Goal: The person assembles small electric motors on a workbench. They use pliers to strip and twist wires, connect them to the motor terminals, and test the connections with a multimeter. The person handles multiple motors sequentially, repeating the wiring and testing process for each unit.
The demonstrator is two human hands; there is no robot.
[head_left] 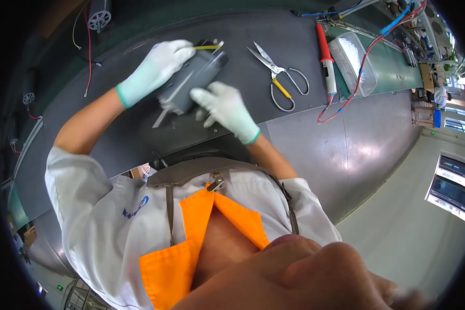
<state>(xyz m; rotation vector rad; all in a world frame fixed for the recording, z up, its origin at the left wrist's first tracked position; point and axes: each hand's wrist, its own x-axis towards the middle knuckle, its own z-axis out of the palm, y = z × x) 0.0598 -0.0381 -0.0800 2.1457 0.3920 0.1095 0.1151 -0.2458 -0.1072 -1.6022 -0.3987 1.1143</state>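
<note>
A dark grey cylindrical motor (194,77) lies tilted over the dark worktop, blurred by motion. A light shaft or strip sticks out of its near end, and a yellow piece (206,47) shows at its far end. My left hand (163,64), in a white glove with a green cuff, is closed on the far left side of the motor. My right hand (225,106), gloved alike, is at the motor's near right side, fingers bent and partly smeared. Whether it grips anything cannot be made out. Scissors (277,75) with one yellow-wrapped handle lie open to the right.
A red and white pen-shaped tool (326,62) with a red cord lies beside a clear plastic box (364,77) of white pieces. More motors (99,18) with loose wires stand at the far left. A small nut or ring (215,130) lies near the worktop's front edge.
</note>
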